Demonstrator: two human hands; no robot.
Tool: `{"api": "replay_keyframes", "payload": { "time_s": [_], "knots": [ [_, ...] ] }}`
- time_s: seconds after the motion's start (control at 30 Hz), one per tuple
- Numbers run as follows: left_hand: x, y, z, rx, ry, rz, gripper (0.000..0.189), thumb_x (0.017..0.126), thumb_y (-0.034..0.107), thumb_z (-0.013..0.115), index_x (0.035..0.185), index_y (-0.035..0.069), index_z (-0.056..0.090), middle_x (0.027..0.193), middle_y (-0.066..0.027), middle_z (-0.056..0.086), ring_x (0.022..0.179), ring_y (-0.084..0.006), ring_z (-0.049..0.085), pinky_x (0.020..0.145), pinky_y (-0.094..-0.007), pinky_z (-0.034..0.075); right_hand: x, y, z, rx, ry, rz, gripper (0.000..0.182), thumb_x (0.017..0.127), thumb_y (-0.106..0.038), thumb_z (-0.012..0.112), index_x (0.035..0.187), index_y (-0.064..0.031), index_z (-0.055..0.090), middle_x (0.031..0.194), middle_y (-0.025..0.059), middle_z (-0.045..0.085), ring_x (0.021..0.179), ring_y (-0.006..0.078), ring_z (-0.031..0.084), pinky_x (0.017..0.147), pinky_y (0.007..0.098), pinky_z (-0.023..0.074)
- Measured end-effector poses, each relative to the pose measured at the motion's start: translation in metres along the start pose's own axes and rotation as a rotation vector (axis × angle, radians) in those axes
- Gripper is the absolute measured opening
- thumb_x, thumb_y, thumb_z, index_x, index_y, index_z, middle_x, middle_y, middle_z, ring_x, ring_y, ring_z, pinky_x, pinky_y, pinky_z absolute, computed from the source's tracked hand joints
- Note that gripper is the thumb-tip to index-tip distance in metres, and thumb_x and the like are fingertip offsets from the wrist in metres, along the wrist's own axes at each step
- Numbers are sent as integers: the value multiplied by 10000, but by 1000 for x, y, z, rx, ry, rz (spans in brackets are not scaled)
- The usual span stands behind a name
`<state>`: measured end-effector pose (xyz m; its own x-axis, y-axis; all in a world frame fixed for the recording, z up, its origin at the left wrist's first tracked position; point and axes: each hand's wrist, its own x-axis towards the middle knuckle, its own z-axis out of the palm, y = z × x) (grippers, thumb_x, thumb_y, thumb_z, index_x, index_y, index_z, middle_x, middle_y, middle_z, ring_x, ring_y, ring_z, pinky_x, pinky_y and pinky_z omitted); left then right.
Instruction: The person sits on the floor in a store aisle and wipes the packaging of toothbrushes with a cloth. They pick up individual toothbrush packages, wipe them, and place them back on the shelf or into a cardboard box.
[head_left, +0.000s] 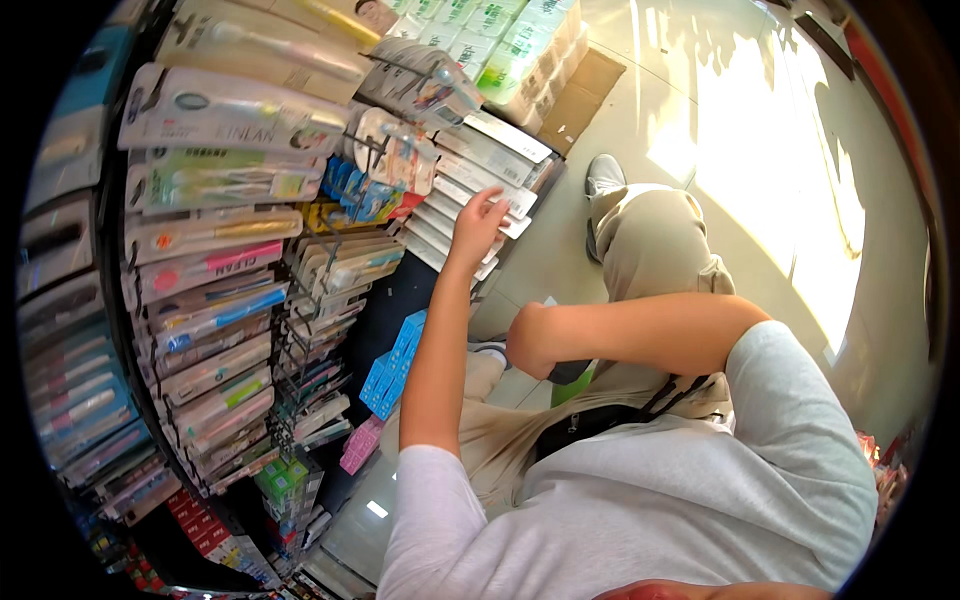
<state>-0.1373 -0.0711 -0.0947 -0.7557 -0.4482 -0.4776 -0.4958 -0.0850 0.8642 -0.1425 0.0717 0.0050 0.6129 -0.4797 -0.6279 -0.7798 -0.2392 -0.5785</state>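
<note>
My left hand (480, 225) reaches over a row of flat white packages (472, 169) with barcodes at the end of the low shelf. Its fingers are loosely bent and apart, nothing shows between them, and whether they touch a package is unclear. My right hand (529, 341) is bent inward in front of my knees, its back towards me. Its fingers are hidden, so a grip cannot be made out. Carded toothbrushes (232, 112) hang on hooks to the left, above and beside my left forearm.
Wrapped tissue packs (517, 52) are stacked on cardboard (581, 97) past the shelf end. Blue boxes (394, 364) and pink boxes (362, 445) stand by my left forearm. Wire hooks (322, 270) jut from the rack. Sunlit tiled floor (765, 172) lies to the right.
</note>
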Motion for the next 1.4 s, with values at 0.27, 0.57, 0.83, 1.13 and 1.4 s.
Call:
{"api": "replay_keyframes", "payload": {
  "time_s": [0.27, 0.57, 0.83, 1.13, 1.4],
  "knots": [
    [106, -1, 55, 97, 5, -45, 394, 872, 215, 563, 1221, 35, 539, 840, -56, 649, 731, -113, 590, 573, -244, 468, -18, 27, 11, 88, 130, 117, 215, 734, -161, 579, 905, -116, 701, 938, 47, 674, 862, 232, 644, 635, 382, 492],
    [98, -26, 45, 83, 212, 69, 207, 860, 86, 575, 1017, -43, 616, 855, -55, 632, 685, -94, 577, 626, -217, 487, -22, 21, 3, 76, 208, 117, 162, 724, -159, 608, 847, -131, 708, 884, 37, 677, 816, 215, 647, 594, 359, 481],
    [-45, -35, 17, 230, 153, 99, 199, 845, 65, 579, 1013, -27, 633, 865, -60, 654, 732, -94, 594, 646, -221, 475, -32, 31, -3, 181, 208, -19, 269, 718, -251, 575, 880, -63, 679, 860, 116, 667, 817, 308, 632, 670, 434, 488],
    [-251, -60, -13, -199, 382, 101, 317, 838, -32, 573, 1151, 8, 550, 907, -47, 618, 827, -83, 576, 744, -212, 454, -62, 33, -39, 757, 1001, -162, 359, 833, -356, 583, 975, -26, 584, 817, 127, 625, 769, 209, 604, 681, 330, 476],
    [-308, -47, -38, -814, 110, 320, 587, 796, -33, 611, 1325, 68, 378, 982, -101, 603, 795, -180, 592, 689, -297, 490, -24, 27, -51, 2188, 866, -561, 363, 937, -370, 452, 1148, -88, 539, 1064, 72, 627, 929, 182, 621, 865, 328, 473]
  ]
}}
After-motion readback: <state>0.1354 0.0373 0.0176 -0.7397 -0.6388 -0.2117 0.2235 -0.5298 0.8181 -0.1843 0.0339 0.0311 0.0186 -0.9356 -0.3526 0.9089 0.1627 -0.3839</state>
